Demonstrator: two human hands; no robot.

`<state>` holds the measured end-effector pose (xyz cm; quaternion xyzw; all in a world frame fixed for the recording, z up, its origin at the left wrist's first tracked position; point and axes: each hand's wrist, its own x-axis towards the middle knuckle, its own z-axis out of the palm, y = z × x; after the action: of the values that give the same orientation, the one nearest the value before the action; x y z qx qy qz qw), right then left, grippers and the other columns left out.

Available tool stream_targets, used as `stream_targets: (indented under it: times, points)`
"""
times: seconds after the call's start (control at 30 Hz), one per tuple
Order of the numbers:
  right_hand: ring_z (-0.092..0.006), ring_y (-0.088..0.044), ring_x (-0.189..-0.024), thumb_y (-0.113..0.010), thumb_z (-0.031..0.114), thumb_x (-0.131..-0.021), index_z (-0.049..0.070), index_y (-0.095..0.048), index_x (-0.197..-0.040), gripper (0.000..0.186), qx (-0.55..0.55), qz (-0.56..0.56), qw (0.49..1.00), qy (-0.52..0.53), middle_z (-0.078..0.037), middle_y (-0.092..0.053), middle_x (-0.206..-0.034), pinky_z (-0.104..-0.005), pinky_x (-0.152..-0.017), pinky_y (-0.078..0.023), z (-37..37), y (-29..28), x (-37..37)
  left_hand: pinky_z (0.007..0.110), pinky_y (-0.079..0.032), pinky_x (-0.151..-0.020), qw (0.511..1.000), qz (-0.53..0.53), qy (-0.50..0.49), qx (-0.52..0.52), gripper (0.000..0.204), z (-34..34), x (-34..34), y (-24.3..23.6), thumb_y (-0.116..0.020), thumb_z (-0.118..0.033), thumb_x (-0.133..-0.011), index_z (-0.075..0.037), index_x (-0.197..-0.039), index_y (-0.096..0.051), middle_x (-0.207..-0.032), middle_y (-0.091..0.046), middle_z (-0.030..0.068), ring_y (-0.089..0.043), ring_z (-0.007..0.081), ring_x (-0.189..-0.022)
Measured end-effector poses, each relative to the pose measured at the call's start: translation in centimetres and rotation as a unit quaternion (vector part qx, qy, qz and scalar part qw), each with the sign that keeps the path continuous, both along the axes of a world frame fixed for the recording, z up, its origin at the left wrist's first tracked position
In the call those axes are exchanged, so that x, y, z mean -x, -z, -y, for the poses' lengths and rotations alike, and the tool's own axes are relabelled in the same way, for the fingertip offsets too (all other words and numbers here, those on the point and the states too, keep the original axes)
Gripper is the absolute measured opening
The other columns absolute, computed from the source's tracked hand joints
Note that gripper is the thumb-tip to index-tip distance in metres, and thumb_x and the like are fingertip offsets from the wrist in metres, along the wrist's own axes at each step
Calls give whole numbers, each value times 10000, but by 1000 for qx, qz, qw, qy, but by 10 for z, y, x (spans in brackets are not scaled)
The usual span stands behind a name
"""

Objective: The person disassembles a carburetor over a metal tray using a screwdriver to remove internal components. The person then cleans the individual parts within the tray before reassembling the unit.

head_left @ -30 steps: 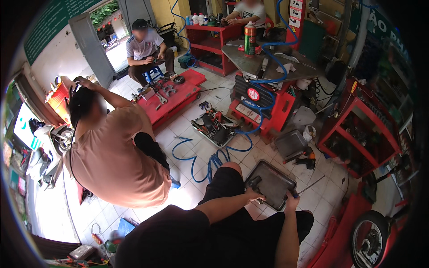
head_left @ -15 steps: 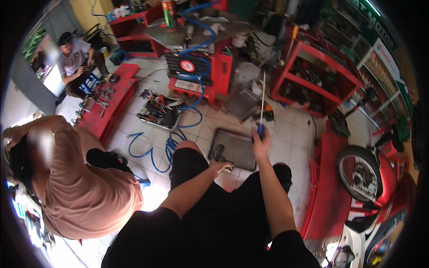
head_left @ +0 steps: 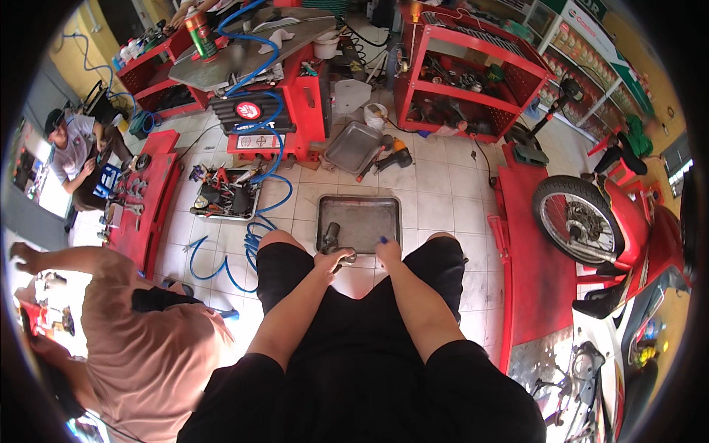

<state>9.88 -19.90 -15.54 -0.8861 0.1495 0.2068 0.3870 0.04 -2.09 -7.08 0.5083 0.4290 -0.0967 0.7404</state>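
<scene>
Over the near edge of a grey metal tray (head_left: 375, 221), both hands are held close together. The right hand (head_left: 389, 255) has been brought nearer to the left hand (head_left: 334, 261) than half a second ago, when the shaft of its blue-handled screwdriver (head_left: 383, 240) was pointed toward the far side. Now only the blue handle is plainly seen, and the shaft's direction cannot be told. Tool and part are thereby placed near each other, with a gap left between.

By the right fingers, curled closed, the handle is gripped. By the left fingers, also closed, the near end of a dark cylindrical part (head_left: 331, 236) is gripped; its far end is seen over the tray's left side, but whether the tray is touched cannot be told. Farther off, a power drill (head_left: 396, 156) is seen to the right, and a filled tool tray (head_left: 252, 213) to the left.
</scene>
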Motion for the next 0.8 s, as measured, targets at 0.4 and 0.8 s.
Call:
stream_targets:
  times: [0.4,0.8]
  points:
    - [-389,-583,-670,-653,234,-798,-2,-617,-988,305,-321,275,903,-70,-188,-608,-725,-428,-636,-457,-69,-226,-28,270,-503,-649,999,-29,20,-5,486,0,-6,16,-869,-142,-605,-41,-1015,-628,-865,-648,51,-623,147,-750]
    - [-380,-638,-962,-585,270,-782,42,-676,-1029,348,97,31,990,-99,-247,-662,-966,-444,-843,-490,5,-66,-8,328,-473,-708,1000,-8,0,12,454,-1,2,-11,-867,-117,-588,-73,-968,-623,-878,-642,28,-613,167,-793]
